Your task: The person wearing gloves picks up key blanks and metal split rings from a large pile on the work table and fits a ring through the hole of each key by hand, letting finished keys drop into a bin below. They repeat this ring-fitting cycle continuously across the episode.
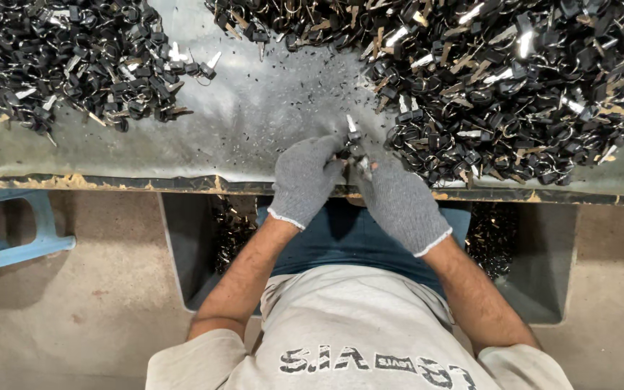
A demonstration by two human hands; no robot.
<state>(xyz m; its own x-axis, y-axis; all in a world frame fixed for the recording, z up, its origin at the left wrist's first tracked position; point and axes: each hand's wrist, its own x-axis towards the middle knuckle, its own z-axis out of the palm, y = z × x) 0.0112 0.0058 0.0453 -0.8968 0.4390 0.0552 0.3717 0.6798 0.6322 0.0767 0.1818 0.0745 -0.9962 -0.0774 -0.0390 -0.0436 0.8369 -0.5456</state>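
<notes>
Both hands wear grey knit gloves and meet at the near edge of a metal worktable (pixel 254 123). My left hand (pixel 303 179) and my right hand (pixel 399 202) together pinch a small black-headed key (pixel 353 141) whose silver blade points up and away. The fingertips of both hands hide most of the key's head. A large heap of black-headed keys on rings (pixel 514 79) lies just right of the hands. A smaller heap of the same keys (pixel 74 61) lies at the far left of the table.
Tiny black chips speckle the table's bare middle. Below the table's worn edge (pixel 146 184) sits a dark bin (pixel 543 289) with black scrap (pixel 232 231) in it. A blue plastic stool (pixel 16 231) stands at the left on the concrete floor.
</notes>
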